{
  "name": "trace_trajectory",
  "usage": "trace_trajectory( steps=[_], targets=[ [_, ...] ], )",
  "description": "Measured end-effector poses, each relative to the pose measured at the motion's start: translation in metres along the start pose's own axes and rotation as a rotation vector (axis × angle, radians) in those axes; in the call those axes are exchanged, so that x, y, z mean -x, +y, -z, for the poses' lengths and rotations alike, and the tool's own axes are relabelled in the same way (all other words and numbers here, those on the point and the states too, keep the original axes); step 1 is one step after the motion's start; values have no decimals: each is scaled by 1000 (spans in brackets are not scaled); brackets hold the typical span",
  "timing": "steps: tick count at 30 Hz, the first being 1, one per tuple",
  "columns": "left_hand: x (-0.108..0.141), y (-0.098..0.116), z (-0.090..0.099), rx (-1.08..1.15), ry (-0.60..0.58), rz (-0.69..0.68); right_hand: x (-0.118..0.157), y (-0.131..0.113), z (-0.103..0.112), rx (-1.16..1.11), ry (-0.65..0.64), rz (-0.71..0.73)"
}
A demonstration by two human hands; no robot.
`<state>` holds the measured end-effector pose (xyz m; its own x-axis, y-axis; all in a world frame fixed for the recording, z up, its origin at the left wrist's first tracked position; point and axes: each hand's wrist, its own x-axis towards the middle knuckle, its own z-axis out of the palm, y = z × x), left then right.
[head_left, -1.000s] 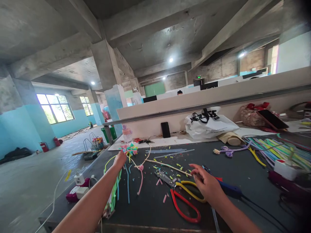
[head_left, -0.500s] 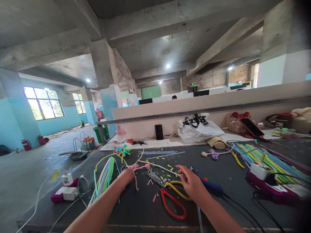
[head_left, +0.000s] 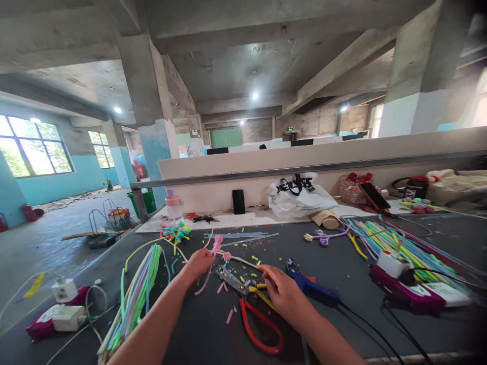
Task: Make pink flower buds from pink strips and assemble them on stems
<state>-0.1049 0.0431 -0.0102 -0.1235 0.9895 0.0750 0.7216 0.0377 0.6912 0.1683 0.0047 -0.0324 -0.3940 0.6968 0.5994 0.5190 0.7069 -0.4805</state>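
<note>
My left hand (head_left: 201, 262) pinches a pink knotted cord piece (head_left: 217, 244) by its cream cord stem, with a pink tail hanging below. The cream cord (head_left: 245, 261) runs right to my right hand (head_left: 279, 289), whose thumb and fingers are closed on its other end. Beneath the hands lie large scissors (head_left: 262, 327), one handle red and one yellow, blades pointing up and left; my right hand hides part of the yellow handle. Right of that hand lies a blue glue gun (head_left: 314, 289) with a black cable. Small yellow and pink offcuts (head_left: 229, 316) are scattered around the scissors.
Bundles of coloured cords (head_left: 142, 284) lie left and right (head_left: 411, 253). Clear glue sticks (head_left: 239, 235), a purple cord piece (head_left: 323, 236) and a phone (head_left: 238, 202) are further back. Power strips (head_left: 405, 291) with cables flank the work area. A white bag (head_left: 300, 197) leans on the partition.
My left hand has lifted the pink piece, which now stands upright above the fingers. My right hand, open before, has closed on the cream cord's end. The view has swung right.
</note>
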Motion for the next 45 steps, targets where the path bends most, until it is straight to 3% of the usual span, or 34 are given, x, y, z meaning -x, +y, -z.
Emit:
trace_trajectory(
  steps=[6, 12, 17, 20, 27, 37, 45],
  targets=[
    [-16, 4, -14, 69, 18, -157, 1, 5, -3, -32, -27, -70],
    [-6, -2, -21, 122, 63, -277, -2, -5, -4, -168, -50, -218],
    [5, 4, -20, 167, 85, -310, -22, -32, -24, -618, -179, -586],
    [11, 10, -18, 202, 89, -318, -43, -50, -41, -883, -227, -685],
    [24, 24, -13, 423, 11, -369, -94, -70, -57, -1181, -48, -815],
    [22, 24, -18, 880, -94, -350, -112, -89, -52, -1229, 80, -799],
    [35, 32, 2, 1072, -212, -368, -121, -103, -34, -1252, 155, -746]
  ],
)
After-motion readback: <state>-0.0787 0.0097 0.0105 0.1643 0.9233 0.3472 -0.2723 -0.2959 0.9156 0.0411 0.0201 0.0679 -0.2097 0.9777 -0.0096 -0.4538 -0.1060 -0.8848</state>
